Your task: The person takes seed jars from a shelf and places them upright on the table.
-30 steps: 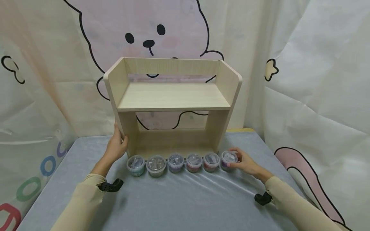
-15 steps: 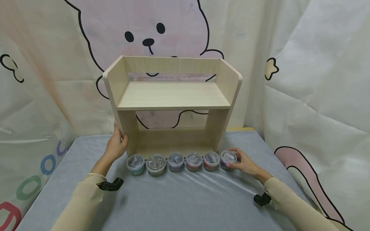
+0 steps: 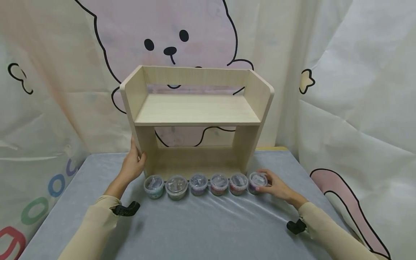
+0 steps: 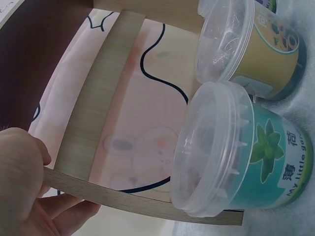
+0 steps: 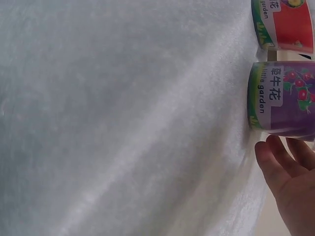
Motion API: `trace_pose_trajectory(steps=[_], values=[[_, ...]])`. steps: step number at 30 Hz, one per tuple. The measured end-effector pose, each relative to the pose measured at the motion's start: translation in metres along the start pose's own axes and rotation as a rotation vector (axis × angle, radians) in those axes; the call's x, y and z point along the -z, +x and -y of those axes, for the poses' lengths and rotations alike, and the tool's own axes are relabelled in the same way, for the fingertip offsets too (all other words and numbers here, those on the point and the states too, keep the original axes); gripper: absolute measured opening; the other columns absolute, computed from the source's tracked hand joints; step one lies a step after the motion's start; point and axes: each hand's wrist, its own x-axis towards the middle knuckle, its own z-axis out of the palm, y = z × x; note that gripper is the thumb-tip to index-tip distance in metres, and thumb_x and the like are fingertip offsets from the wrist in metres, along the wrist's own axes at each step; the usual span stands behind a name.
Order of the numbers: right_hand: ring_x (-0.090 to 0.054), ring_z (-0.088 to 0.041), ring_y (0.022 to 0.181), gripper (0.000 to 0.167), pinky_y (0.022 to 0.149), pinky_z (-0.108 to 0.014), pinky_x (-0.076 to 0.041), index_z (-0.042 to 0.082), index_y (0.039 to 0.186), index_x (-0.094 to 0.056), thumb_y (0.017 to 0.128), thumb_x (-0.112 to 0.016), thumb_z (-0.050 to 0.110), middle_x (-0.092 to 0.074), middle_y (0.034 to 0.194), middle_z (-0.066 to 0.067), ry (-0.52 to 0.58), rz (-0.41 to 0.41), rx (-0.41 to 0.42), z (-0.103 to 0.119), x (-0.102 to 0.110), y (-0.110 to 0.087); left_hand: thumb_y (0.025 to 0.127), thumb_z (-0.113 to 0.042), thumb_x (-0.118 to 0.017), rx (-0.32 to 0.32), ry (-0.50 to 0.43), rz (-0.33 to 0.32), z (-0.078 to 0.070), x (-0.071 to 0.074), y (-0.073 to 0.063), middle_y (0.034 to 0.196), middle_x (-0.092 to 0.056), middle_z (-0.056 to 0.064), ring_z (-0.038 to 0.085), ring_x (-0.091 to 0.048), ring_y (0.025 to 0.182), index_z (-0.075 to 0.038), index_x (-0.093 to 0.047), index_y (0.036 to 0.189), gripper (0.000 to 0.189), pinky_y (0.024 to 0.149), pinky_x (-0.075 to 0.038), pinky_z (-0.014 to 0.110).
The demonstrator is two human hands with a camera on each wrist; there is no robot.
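A pale wooden two-tier shelf (image 3: 198,108) stands at the back of the table. My left hand (image 3: 131,164) grips the edge of its left side panel, thumb inside and fingers outside in the left wrist view. Several clear-lidded plastic tubs line up before the shelf's lower front, among them a teal one (image 4: 266,147) and a tan one (image 4: 270,54). My right hand (image 3: 276,186) holds the rightmost purple tub (image 5: 280,98) from its right side. The thumb shows at the front of this tub in the head view, with fingers reaching behind it.
A grey-blue cloth (image 3: 201,231) covers the table, with creases near the right hand. A cream curtain (image 3: 351,90) with cartoon drawings hangs close behind and at both sides. A red tub (image 5: 293,24) sits beside the purple one.
The head view has shifted slightly. Both hands, the shelf and the row of tubs keep their places relative to each other.
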Motion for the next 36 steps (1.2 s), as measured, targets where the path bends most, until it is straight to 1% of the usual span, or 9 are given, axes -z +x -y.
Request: trace_pose_trajectory(steps=[8, 13, 20, 24, 28, 30, 31, 33, 36], values=[[-0.06, -0.005, 0.106, 0.064, 0.088, -0.019, -0.048, -0.008, 0.144, -0.042, 0.091, -0.073, 0.01, -0.063, 0.126, -0.027, 0.025, -0.001, 0.062, -0.003, 0.002, -0.001, 0.102, -0.004, -0.048, -0.028, -0.073, 0.01, -0.001, 0.0, -0.002, 0.152, -0.036, 0.041, 0.058, -0.047, 0.132, -0.022, 0.015, 0.162, 0.09, 0.099, -0.047, 0.067], [-0.06, -0.009, 0.109, 0.06, 0.09, -0.019, -0.047, -0.006, 0.143, -0.045, 0.092, -0.071, 0.013, -0.063, 0.127, -0.024, -0.05, -0.023, 0.065, -0.002, 0.0, 0.001, 0.102, -0.003, -0.05, -0.051, -0.09, 0.006, -0.001, 0.001, -0.003, 0.155, -0.031, 0.04, 0.06, -0.043, 0.134, -0.022, 0.014, 0.163, 0.09, 0.101, -0.045, 0.067], [-0.058, -0.009, 0.112, 0.055, 0.092, -0.019, -0.046, -0.005, 0.14, -0.049, 0.094, -0.07, 0.016, -0.063, 0.129, -0.022, -0.106, -0.049, 0.071, 0.0, -0.002, 0.004, 0.103, -0.006, -0.05, -0.035, -0.124, 0.03, -0.001, 0.003, -0.001, 0.159, -0.027, 0.036, 0.061, -0.041, 0.135, -0.028, 0.014, 0.163, 0.09, 0.1, -0.045, 0.069], [-0.057, -0.021, 0.119, 0.054, 0.095, -0.024, -0.047, -0.005, 0.141, -0.049, 0.096, -0.067, 0.017, -0.061, 0.133, -0.022, -0.127, -0.056, 0.048, 0.003, -0.003, 0.004, 0.104, -0.008, -0.05, -0.04, -0.124, 0.034, -0.002, 0.004, -0.001, 0.158, -0.029, 0.037, 0.062, -0.044, 0.132, -0.029, 0.012, 0.163, 0.088, 0.097, -0.047, 0.069], [-0.052, -0.041, 0.13, 0.052, 0.105, -0.047, -0.047, -0.005, 0.142, -0.049, 0.098, -0.064, 0.018, -0.057, 0.139, -0.026, -0.158, -0.069, 0.058, 0.008, -0.002, 0.005, 0.105, -0.011, -0.05, -0.049, -0.124, 0.042, -0.001, 0.007, -0.003, 0.161, -0.025, 0.035, 0.063, -0.043, 0.132, -0.035, 0.014, 0.162, 0.089, 0.094, -0.048, 0.069], [-0.05, -0.049, 0.132, 0.052, 0.106, -0.059, -0.044, -0.006, 0.142, -0.048, 0.098, -0.063, 0.017, -0.054, 0.141, -0.03, -0.162, -0.075, 0.072, 0.012, -0.001, 0.004, 0.105, -0.012, -0.051, -0.054, -0.128, 0.047, 0.0, 0.008, -0.006, 0.162, -0.022, 0.034, 0.063, -0.041, 0.134, -0.037, 0.014, 0.161, 0.09, 0.094, -0.048, 0.069], [-0.049, -0.052, 0.132, 0.052, 0.105, -0.061, -0.044, -0.007, 0.142, -0.047, 0.098, -0.063, 0.016, -0.053, 0.141, -0.032, -0.164, -0.079, 0.079, 0.013, 0.0, 0.004, 0.105, -0.012, -0.05, -0.057, -0.129, 0.052, 0.001, 0.008, -0.007, 0.163, -0.021, 0.032, 0.063, -0.041, 0.134, -0.038, 0.015, 0.161, 0.089, 0.093, -0.048, 0.069], [-0.052, -0.054, 0.129, 0.052, 0.104, -0.058, -0.047, -0.007, 0.143, -0.045, 0.099, -0.062, 0.015, -0.051, 0.141, -0.036, -0.164, -0.088, 0.083, 0.016, 0.004, 0.004, 0.105, -0.014, -0.051, -0.052, -0.122, 0.048, 0.002, 0.009, -0.011, 0.164, -0.022, 0.031, 0.06, -0.044, 0.134, -0.039, 0.011, 0.161, 0.087, 0.093, -0.05, 0.068], [-0.057, -0.053, 0.124, 0.051, 0.098, -0.041, -0.054, -0.006, 0.144, -0.044, 0.1, -0.061, 0.013, -0.052, 0.14, -0.036, -0.163, -0.111, 0.091, 0.023, 0.01, 0.003, 0.105, -0.018, -0.051, -0.054, -0.103, 0.018, 0.003, 0.012, -0.015, 0.161, -0.031, 0.028, 0.056, -0.053, 0.129, -0.037, -0.001, 0.163, 0.079, 0.09, -0.053, 0.066]])
